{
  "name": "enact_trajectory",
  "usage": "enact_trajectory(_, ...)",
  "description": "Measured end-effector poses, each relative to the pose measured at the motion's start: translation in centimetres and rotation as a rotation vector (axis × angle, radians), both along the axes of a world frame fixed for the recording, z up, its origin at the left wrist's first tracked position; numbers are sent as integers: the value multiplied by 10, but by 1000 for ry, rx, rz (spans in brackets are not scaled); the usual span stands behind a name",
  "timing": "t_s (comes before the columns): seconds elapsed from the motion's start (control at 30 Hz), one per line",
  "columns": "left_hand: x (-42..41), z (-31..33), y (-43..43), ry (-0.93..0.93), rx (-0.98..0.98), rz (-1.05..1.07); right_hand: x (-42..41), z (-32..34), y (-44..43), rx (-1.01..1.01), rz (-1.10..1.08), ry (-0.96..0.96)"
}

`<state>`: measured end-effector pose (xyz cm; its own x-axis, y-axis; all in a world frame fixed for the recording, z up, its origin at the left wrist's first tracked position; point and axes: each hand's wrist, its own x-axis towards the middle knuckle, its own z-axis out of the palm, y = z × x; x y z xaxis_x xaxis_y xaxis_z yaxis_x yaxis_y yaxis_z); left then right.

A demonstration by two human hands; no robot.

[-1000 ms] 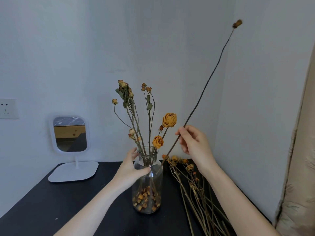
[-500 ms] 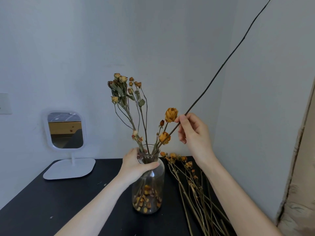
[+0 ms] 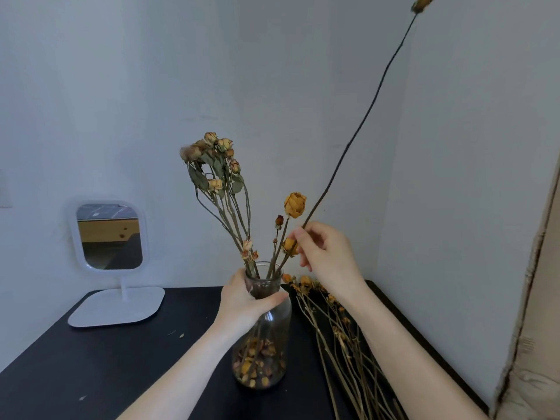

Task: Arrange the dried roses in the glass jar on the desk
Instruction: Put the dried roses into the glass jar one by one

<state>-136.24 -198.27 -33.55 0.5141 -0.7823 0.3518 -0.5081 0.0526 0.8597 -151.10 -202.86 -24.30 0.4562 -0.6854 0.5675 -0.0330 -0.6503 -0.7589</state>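
Observation:
A clear glass jar [image 3: 274, 331] stands on the black desk [image 3: 100, 362], with dried petals in its bottom and several dried roses [image 3: 218, 165] rising from its neck. My left hand [image 3: 247, 298] grips the jar's neck. My right hand [image 3: 325, 256] pinches a very long dark stem [image 3: 360, 125] that leans up to the right, its lower end in the jar's mouth and its small bud [image 3: 422, 2] near the top edge. A yellow rose [image 3: 295, 205] stands just left of my right hand.
Several loose dried roses [image 3: 342, 338] lie on the desk right of the jar, stems toward me. A white stand mirror [image 3: 110, 237] sits at the back left. Walls close in behind and on the right; a beige curtain [image 3: 539, 313] hangs at far right.
The long stem has gone lower into the jar, and my right hand has shifted slightly down along it. My left hand keeps its hold on the jar's neck.

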Motion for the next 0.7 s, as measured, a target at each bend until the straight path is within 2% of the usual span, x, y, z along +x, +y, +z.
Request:
enact_trajectory(0.1,0,-1,-1,-17,-6,-8,3,-3,-1,22,8,154)
enact_trajectory(0.17,0,-3,-1,-28,-21,-8,4,-2,-1,48,32,184)
enact_trajectory(0.47,1,-5,-2,-30,-14,20,8,14,-2,64,25,30)
enact_trajectory(0.7,1,-5,-3,-25,6,29,12,4,-4,67,35,60)
